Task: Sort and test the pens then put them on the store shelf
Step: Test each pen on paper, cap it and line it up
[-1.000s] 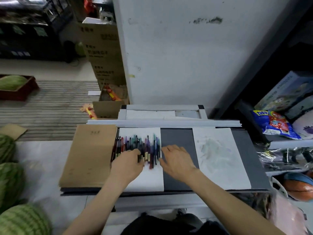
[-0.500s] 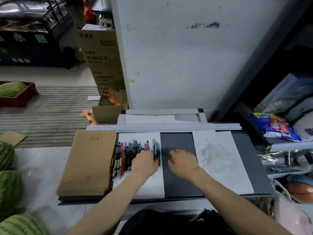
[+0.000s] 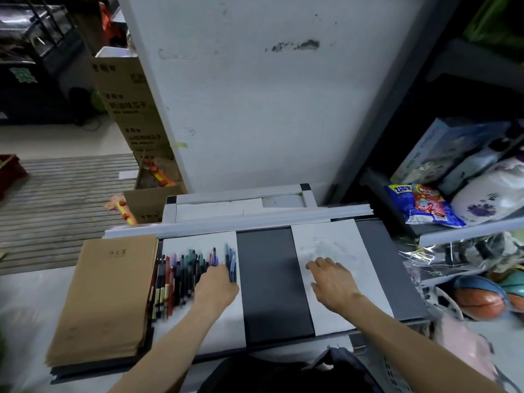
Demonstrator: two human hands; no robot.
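Several coloured pens (image 3: 181,279) lie side by side on a white sheet (image 3: 226,321) at the left of the dark board (image 3: 272,279). My left hand (image 3: 216,287) lies palm down over the right end of the row, fingers bent onto the pens. A few blue pens (image 3: 232,262) lie against its thumb side; whether it pinches one is hidden. My right hand (image 3: 331,282) rests flat with spread fingers on the scribbled test sheet (image 3: 334,242) at the right, holding nothing. The store shelf (image 3: 465,231) stands to the right.
A stack of brown notebooks (image 3: 105,296) lies left of the pens. The shelf holds a snack bag (image 3: 422,205), boxes and balls (image 3: 479,299). Cardboard boxes (image 3: 127,100) stand behind at the left, beside a white wall panel (image 3: 255,109).
My right hand has left the pens and moved right onto the scribbled sheet. My left hand has slid along the row to its right end, next to the blue pens.
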